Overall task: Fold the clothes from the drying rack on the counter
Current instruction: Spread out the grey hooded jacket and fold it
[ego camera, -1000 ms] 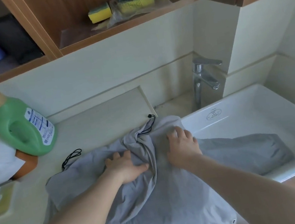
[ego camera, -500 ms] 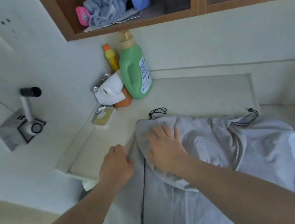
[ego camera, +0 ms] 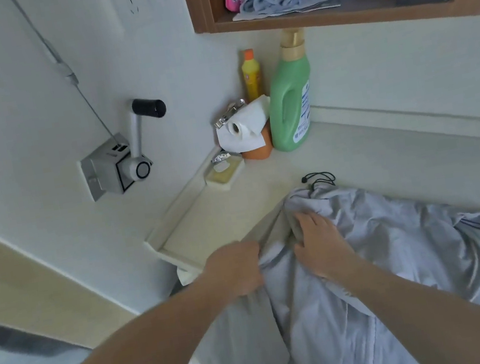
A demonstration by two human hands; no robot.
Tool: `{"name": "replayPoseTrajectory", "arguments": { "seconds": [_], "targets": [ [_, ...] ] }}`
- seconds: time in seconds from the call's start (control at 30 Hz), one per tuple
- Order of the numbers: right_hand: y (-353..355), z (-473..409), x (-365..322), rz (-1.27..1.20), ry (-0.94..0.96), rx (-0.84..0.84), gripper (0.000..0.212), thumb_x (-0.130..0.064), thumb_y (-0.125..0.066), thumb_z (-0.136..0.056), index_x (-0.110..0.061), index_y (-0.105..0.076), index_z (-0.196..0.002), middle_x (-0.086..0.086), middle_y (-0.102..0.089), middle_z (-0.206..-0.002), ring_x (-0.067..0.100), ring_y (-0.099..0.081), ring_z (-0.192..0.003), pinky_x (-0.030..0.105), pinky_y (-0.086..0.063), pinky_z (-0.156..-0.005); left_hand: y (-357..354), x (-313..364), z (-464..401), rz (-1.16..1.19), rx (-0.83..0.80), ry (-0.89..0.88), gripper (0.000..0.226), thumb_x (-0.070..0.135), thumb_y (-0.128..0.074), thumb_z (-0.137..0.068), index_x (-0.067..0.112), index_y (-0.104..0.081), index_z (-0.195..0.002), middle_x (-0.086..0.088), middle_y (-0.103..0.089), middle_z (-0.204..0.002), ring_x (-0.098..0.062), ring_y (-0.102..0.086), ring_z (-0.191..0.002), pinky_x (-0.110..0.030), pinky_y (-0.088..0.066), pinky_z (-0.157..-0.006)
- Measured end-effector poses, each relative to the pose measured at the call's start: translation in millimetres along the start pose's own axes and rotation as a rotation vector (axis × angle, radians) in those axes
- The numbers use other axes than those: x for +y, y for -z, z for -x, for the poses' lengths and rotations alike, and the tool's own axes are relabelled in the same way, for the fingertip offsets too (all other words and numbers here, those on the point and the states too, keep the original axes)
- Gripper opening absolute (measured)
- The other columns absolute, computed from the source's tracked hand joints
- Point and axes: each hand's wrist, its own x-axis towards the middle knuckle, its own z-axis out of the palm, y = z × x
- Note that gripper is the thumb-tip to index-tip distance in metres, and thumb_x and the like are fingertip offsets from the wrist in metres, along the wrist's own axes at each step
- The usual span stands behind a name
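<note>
A light grey garment (ego camera: 402,250) with black drawstring cords (ego camera: 319,179) lies spread over the pale counter (ego camera: 237,211) and hangs off its front edge. My left hand (ego camera: 236,270) grips the garment's left edge at the counter's front, fingers curled round the cloth. My right hand (ego camera: 318,241) lies on top of the cloth just to the right, its fingertips curling into a fold near the left corner.
At the counter's back left stand a green detergent bottle (ego camera: 290,103), a yellow bottle (ego camera: 251,75), a paper roll (ego camera: 244,130) and a soap dish (ego camera: 224,173). A crank box (ego camera: 122,166) is fixed to the left wall. A wooden shelf (ego camera: 331,14) holds cloths above.
My view has swung left from the sink. Both hands moved from the garment's middle to its left end; my left hand now grips the edge at the counter front.
</note>
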Motion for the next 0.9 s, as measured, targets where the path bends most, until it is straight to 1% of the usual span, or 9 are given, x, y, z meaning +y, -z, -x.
{"name": "replayPoseTrajectory", "arguments": {
  "seconds": [0.07,0.17,0.23,0.4,0.47,0.53,0.67,0.8,0.9],
  "targets": [
    [-2,0,7,0.044,-0.003,-0.014,0.067,-0.039,-0.043,-0.089,-0.021,-0.031,-0.152,0.007,-0.038,-0.153,0.031,-0.032,-0.145,0.049,-0.029,-0.119,29,-25,-18,-0.048,0.034,-0.003,0.025,0.034,-0.058,-0.093,0.016,-0.053,-0.110,-0.010,-0.064,-0.113,-0.035,-0.062,-0.103,-0.038,-0.049,-0.082],
    [-2,3,8,0.123,-0.023,-0.065,0.067,-0.039,-0.033,-0.082,-0.035,-0.034,-0.148,0.009,-0.034,-0.153,0.035,-0.027,-0.147,0.052,-0.028,-0.119,74,-60,-42,-0.147,0.166,0.076,0.019,0.013,-0.053,-0.089,0.014,-0.048,-0.108,-0.012,-0.064,-0.109,-0.035,-0.062,-0.091,-0.038,-0.048,-0.074],
    [2,6,5,0.150,-0.051,-0.096,0.061,-0.035,-0.035,-0.089,-0.038,-0.033,-0.149,0.010,-0.027,-0.159,0.034,-0.018,-0.151,0.053,-0.021,-0.122,89,-76,-53,-0.181,0.243,0.128,0.026,0.007,-0.046,-0.090,0.012,-0.048,-0.116,-0.012,-0.061,-0.109,-0.037,-0.064,-0.098,-0.039,-0.048,-0.076],
    [6,7,-2,0.168,-0.079,-0.126,0.053,-0.041,-0.038,-0.098,-0.040,-0.031,-0.151,0.008,-0.021,-0.163,0.033,-0.013,-0.152,0.055,-0.017,-0.124,60,-86,-69,-0.031,-0.077,0.045,0.035,0.022,-0.054,-0.089,0.018,-0.055,-0.123,-0.004,-0.064,-0.119,-0.025,-0.059,-0.104,-0.036,-0.051,-0.087],
    [13,5,-8,0.117,-0.109,-0.112,0.048,-0.048,-0.038,-0.100,-0.035,-0.039,-0.147,0.005,-0.035,-0.155,0.032,-0.030,-0.146,0.054,-0.030,-0.118,45,-77,-76,0.102,-0.088,0.012,0.042,0.030,-0.055,-0.093,0.019,-0.051,-0.134,-0.003,-0.062,-0.126,-0.024,-0.057,-0.111,-0.035,-0.048,-0.090],
    [23,3,-10,0.005,-0.166,0.015,0.041,-0.045,-0.038,-0.102,-0.029,-0.051,-0.137,0.002,-0.048,-0.141,0.030,-0.046,-0.133,0.050,-0.041,-0.110,37,-65,-82,0.150,-0.129,-0.009,0.047,0.041,-0.056,-0.097,0.017,-0.048,-0.137,-0.004,-0.060,-0.129,-0.026,-0.057,-0.115,-0.037,-0.048,-0.094],
    [47,-1,4,-0.089,-0.320,0.244,0.037,-0.018,-0.040,-0.102,-0.020,-0.046,-0.138,0.009,-0.036,-0.146,0.035,-0.051,-0.121,0.043,-0.044,-0.094,24,-46,-87,0.093,-0.248,-0.050,0.035,0.043,-0.058,-0.099,0.012,-0.057,-0.115,-0.006,-0.062,-0.109,-0.026,-0.058,-0.096,-0.036,-0.046,-0.081],
    [74,-2,43,-0.085,-0.568,0.234,0.056,-0.007,-0.038,-0.098,-0.021,-0.032,-0.152,0.006,-0.027,-0.156,0.042,-0.054,-0.123,0.047,-0.047,-0.094,16,-41,-92,-0.047,-0.282,-0.134,0.017,0.023,-0.055,-0.098,0.011,-0.064,-0.106,-0.007,-0.064,-0.105,-0.025,-0.057,-0.089,-0.032,-0.042,-0.076],
    [90,1,82,0.050,-0.651,0.156,0.044,-0.006,-0.043,-0.094,-0.017,-0.042,-0.137,0.012,-0.042,-0.141,0.043,-0.059,-0.111,0.047,-0.053,-0.085,23,-47,-100,-0.076,-0.203,-0.100,0.011,0.010,-0.056,-0.088,0.015,-0.059,-0.097,-0.004,-0.062,-0.098,-0.025,-0.055,-0.086,-0.033,-0.044,-0.073]
  ]
}}
